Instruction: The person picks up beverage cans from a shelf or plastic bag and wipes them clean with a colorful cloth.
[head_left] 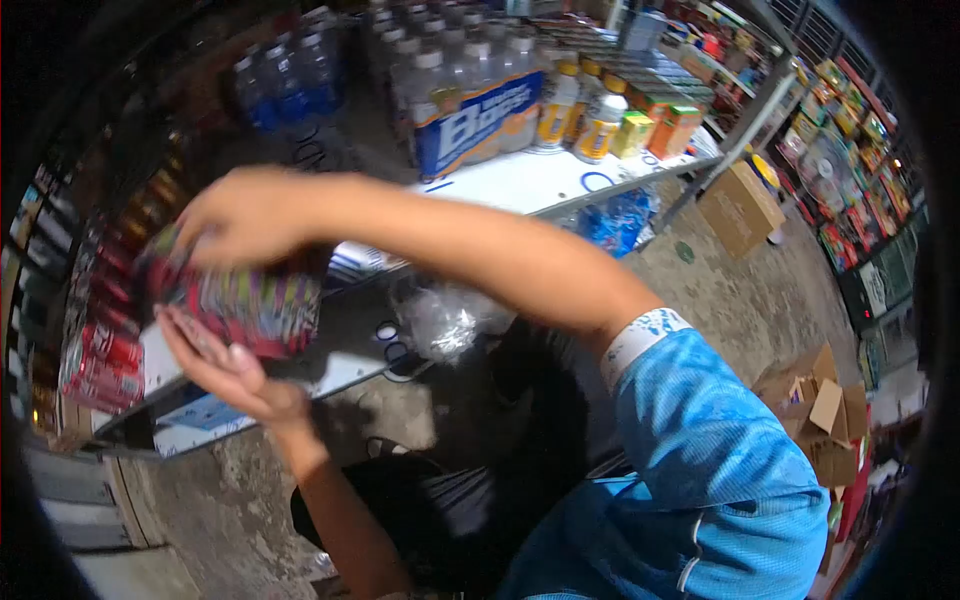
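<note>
- Multicoloured pack [270, 310]: 9 o'clock in the view, between the two hands, motion-blurred; contents not readable.
- Right hand [245, 220]: 9 to 10 o'clock, over the pack's upper edge, fingers bent down toward its far left end. Blur; can't tell if it's actually gripping.
- Left hand [230, 370]: 8 to 9 o'clock, open, fingers stretched out along the pack's lower left edge. Contact point unclear.
- Red cans [108, 360]: stacked just beyond the hands, 8 to 9 o'clock.
- Blue-and-white labelled bottle pack [480, 120]: 12 o'clock, on the white shelf [500, 187].
- Yellow-labelled bottles [600, 122]: 1 o'clock, beside that pack.
- Clear plastic [440, 320]: near centre, toward 8 o'clock, below the right forearm.
- Cardboard box [740, 210]: 2 o'clock, on the floor [730, 290].
- Open carton [825, 410]: near 4 o'clock.
</note>
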